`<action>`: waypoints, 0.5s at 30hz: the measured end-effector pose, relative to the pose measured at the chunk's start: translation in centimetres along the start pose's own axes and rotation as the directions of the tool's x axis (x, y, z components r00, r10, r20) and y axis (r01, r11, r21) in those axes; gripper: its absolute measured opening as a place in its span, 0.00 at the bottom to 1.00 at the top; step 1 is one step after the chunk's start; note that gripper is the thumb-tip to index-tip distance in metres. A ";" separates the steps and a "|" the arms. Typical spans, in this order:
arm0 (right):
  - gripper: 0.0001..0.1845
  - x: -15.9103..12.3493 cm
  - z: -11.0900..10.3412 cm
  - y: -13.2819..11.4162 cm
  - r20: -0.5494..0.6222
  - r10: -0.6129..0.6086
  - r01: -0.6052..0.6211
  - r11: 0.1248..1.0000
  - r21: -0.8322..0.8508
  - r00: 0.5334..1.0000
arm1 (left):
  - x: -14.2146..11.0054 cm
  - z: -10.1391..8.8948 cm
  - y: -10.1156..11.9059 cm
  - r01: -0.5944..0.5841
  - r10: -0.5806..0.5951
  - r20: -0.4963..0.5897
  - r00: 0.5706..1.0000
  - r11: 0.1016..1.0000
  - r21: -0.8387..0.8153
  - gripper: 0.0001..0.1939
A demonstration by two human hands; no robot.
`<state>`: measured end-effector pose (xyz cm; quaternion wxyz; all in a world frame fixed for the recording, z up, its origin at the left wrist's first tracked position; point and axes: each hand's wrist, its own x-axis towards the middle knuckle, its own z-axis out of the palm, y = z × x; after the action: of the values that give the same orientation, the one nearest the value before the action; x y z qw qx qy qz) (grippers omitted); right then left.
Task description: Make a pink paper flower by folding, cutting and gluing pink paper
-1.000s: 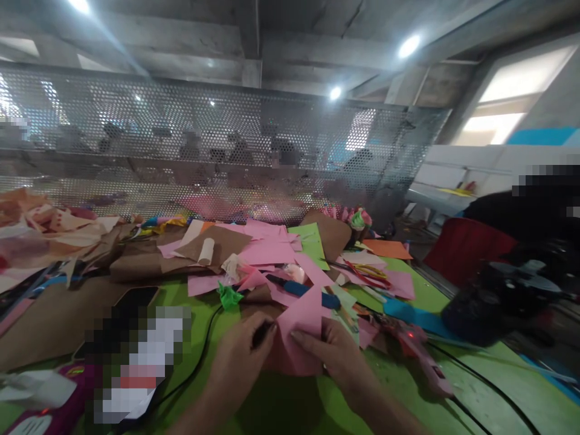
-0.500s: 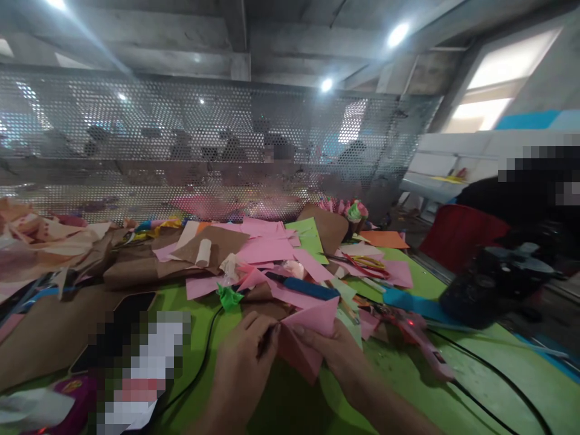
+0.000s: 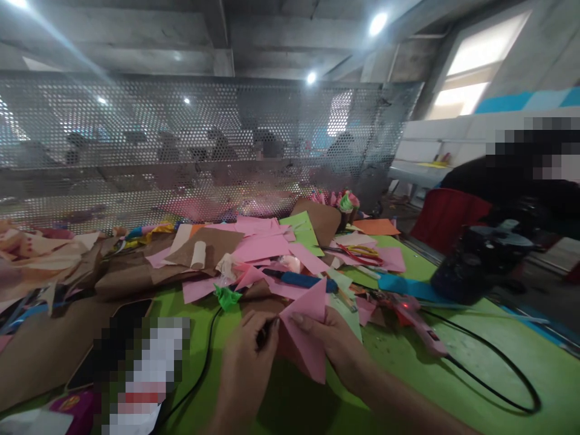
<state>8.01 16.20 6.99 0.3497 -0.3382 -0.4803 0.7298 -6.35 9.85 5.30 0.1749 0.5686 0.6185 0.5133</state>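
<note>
Pink paper (image 3: pixel 312 349), thin w/ sharp corners, in R hand (image 3: pixel 339 338)

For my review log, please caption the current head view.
Right hand holding pink paper, left hand at its corner, above a green tabletop; corded pink glue gun at right.

With the sheet (image 3: pixel 312 349) gripped over the table (image 3: pixel 553 371), a phone (image 3: pixel 112 339) left of the grip, a glue gun (image 3: pixel 419 327) right, loose papers (image 3: pixel 265 246) beyond, a partition (image 3: pixel 199 142) behind those
</note>
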 end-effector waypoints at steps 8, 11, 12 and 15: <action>0.18 -0.3 0.3 0.2 0.007 -0.008 0.007 0.999 0.039 1.000 | 0.2 -0.2 0.5 -0.011 0.007 -0.087 0.996 0.999 -0.045 0.10; 0.22 -0.2 0.4 0.6 0.038 0.015 -0.018 0.998 0.065 0.999 | 0.2 -0.1 0.3 0.027 -0.036 -0.088 0.996 0.994 -0.104 0.10; 0.22 -0.2 0.5 0.7 0.049 0.018 -0.021 0.998 0.065 0.999 | 0.2 0.0 0.2 0.048 -0.060 -0.084 0.995 0.990 -0.133 0.10; 0.19 -0.1 0.5 1.0 0.063 -0.013 0.014 1.000 0.000 0.998 | 0.3 0.1 -0.2 0.123 -0.141 -0.056 0.988 0.960 -0.250 0.10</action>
<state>7.42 15.59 6.26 0.3393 -0.3121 -0.4936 0.7374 -6.48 10.21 5.18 0.2550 0.4808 0.5926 0.5938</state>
